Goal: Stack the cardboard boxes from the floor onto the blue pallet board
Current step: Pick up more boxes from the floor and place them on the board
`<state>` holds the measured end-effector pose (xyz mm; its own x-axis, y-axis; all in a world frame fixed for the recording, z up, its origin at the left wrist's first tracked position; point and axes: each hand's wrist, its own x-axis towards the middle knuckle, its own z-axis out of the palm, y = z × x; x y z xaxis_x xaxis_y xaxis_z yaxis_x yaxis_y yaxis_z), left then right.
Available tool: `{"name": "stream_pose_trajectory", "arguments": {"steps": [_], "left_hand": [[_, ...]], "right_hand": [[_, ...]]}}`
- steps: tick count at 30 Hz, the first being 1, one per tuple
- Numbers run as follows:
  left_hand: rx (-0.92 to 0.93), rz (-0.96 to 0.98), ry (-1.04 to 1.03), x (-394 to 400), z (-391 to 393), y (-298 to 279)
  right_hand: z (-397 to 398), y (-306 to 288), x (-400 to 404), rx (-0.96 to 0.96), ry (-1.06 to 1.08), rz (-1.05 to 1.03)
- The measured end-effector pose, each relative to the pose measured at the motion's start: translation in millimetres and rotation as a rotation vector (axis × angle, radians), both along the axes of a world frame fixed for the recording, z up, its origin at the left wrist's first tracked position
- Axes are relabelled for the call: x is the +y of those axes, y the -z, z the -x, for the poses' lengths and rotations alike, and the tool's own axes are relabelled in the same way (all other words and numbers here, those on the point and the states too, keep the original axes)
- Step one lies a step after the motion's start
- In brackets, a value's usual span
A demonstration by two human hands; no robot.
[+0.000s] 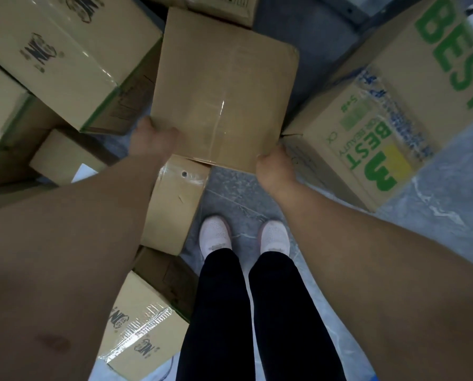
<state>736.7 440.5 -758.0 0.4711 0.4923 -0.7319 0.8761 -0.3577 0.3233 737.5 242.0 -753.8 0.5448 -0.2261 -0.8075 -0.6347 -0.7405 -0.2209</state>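
A plain brown cardboard box (224, 89) with clear tape along its top seam fills the middle of the head view, straight ahead of my feet. My left hand (151, 138) grips its near left corner, fingers tucked under the edge. On the near right corner my right hand (275, 167) is clamped the same way. The box's near edge overlaps a smaller taped box (172, 204) lying below it. The blue pallet board is out of sight.
Printed boxes (65, 50) crowd the left side, and another printed box (139, 328) lies by my left leg. A big box with green BEST lettering (389, 127) lies on the right. My white shoes (243, 237) stand on grey marbled floor (436, 215).
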Motion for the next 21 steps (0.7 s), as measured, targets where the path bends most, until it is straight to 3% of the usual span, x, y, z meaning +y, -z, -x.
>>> {"name": "stream_pose_trajectory", "arguments": {"steps": [9, 21], "left_hand": [[-0.079, 0.017, -0.132, 6.1, 6.2, -115.5], [-0.065, -0.007, -0.194, -26.4, 85.7, -296.8]], "right_hand": [[0.2, -119.9, -4.3, -0.013, 0.023, -0.04], [22.2, -292.4, -31.0, -0.11, -0.109, -0.122]]}}
